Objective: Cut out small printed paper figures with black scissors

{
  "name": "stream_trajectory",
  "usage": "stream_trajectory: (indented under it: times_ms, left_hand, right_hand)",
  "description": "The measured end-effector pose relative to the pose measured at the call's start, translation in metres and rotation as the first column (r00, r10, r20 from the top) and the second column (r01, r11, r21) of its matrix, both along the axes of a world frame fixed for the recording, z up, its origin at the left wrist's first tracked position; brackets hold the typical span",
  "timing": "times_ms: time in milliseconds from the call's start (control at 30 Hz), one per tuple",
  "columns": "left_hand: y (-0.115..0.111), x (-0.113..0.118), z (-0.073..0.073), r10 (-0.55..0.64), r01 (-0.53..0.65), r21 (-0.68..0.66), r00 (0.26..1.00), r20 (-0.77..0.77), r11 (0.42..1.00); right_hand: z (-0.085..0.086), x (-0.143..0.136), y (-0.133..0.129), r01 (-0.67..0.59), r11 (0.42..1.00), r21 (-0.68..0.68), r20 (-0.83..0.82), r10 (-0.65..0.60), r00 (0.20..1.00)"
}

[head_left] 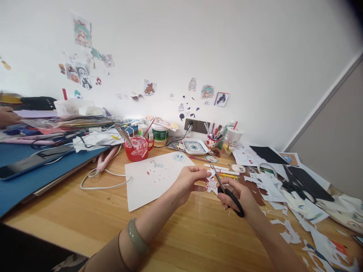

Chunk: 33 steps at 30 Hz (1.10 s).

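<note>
My left hand (189, 184) pinches a small white paper piece (211, 185) with a pink-red drawing on it, above the wooden table. Black-handled scissors (231, 200) are in my right hand (241, 196), with their metal blades pointing up and left beside the paper. Whether the blades touch the paper is too small to tell. Behind my left hand lies a white sheet (153, 177) with tiny coloured cut pieces on it.
White paper scraps (289, 230) and a second pair of scissors (297, 183) lie at the right. Further back stand a red mug (137, 149), a square dish (195, 146) and a pen cup (212, 142). A pink tool (106, 158) with a white cord lies left. Another person's hand (8, 116) shows far left.
</note>
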<state>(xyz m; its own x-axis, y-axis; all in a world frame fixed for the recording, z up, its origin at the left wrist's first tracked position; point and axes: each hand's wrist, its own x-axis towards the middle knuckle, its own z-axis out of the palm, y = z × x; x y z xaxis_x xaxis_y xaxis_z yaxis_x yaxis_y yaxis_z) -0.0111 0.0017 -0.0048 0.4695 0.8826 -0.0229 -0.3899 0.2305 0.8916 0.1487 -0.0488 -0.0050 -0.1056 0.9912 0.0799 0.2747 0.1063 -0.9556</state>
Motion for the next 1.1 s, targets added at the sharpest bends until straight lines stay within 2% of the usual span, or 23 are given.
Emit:
stream_trajectory:
  times_ms: [367, 867, 1100]
  left_hand:
    - [0.0006, -0.0012, 0.0011, 0.027, -0.027, -0.006, 0.999, 0.016, 1.000]
    - [0.0036, -0.0017, -0.0020, 0.042, -0.042, 0.003, 0.999, 0.027, 0.999]
    - [0.0023, -0.0014, -0.0038, -0.065, 0.065, 0.046, 0.998, -0.014, 0.997]
  right_hand:
    - [0.0014, 0.0001, 0.0003, -0.006, 1.000, 0.002, 0.048, 0.006, 0.999]
    - [0.0029, -0.0008, -0.0005, -0.021, 0.999, -0.028, 0.023, 0.022, 1.000]
    - [0.0013, 0.0010, -0.0010, -0.004, 1.000, -0.004, 0.037, 0.004, 0.999]
